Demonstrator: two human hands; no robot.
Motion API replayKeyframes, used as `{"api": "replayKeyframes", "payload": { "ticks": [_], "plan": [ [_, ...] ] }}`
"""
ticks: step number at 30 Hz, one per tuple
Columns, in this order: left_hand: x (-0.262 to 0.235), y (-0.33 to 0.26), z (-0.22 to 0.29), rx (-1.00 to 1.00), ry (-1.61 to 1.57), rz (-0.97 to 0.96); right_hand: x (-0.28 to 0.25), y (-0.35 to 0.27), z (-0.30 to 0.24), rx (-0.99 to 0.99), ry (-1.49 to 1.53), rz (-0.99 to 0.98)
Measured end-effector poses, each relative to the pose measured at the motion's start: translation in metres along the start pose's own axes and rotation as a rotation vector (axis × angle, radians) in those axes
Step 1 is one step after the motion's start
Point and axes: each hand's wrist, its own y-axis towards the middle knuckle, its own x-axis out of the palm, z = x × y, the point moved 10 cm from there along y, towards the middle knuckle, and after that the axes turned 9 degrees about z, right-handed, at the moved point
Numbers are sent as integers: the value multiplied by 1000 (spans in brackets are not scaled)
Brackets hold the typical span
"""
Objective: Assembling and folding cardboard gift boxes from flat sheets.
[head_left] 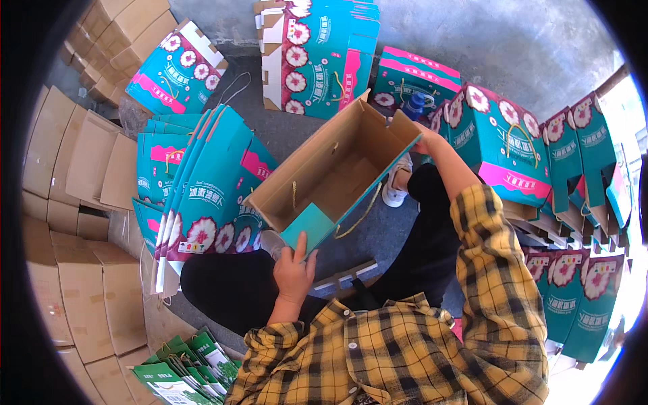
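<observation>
An open gift box (337, 172), brown cardboard inside and teal outside, is held above the lap, tilted with its mouth toward the camera. It is judged to be light and fairly stiff along its folds, yet easily crushed at the thin flaps; it is best taken by the rims and corners, not by the yellow cord handles (358, 216). The near teal flap (305, 228) is pinched by the left hand (294, 270), fingers closed on its lower edge with the thumb against it. The far upper corner of the box is gripped by the right hand (426, 140), though its fingers are mostly hidden behind the cardboard wall. A stack of flat teal boxes (202, 189) is leaned just to the left, assembled teal boxes (503, 145) are stood on the floor (526, 47) to the right, and plain cartons (74, 202) are piled at far left.
</observation>
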Motion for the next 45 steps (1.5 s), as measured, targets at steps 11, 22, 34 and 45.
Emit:
{"api": "replayKeyframes", "payload": {
  "ticks": [11,22,34,45],
  "plan": [
    [70,-39,-6,85,100,-478,96,-52,-74,-856,-1265,193],
    [24,24,-21,-150,-141,59,131,-23,-8,-731,-1319,32],
    [93,3,-45,-201,-36,-368,87,25,4,-192,-830,127],
    [90,0,-55,-296,-181,-317,87,20,-17,-132,-780,301]
  ]
}}
